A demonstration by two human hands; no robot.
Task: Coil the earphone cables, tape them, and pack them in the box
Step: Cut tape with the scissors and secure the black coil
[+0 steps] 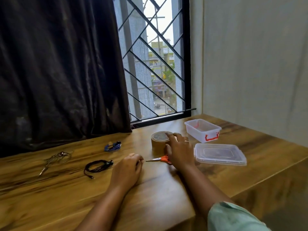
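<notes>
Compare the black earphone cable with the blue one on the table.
The black earphone cable lies in a loose loop, plug end trailing out; the blue earphone cable is bunched into a small tight bundle. The black one lies nearer the person; the blue one sits farther back, by the curtain. Both rest on the table, outside the box.
</notes>
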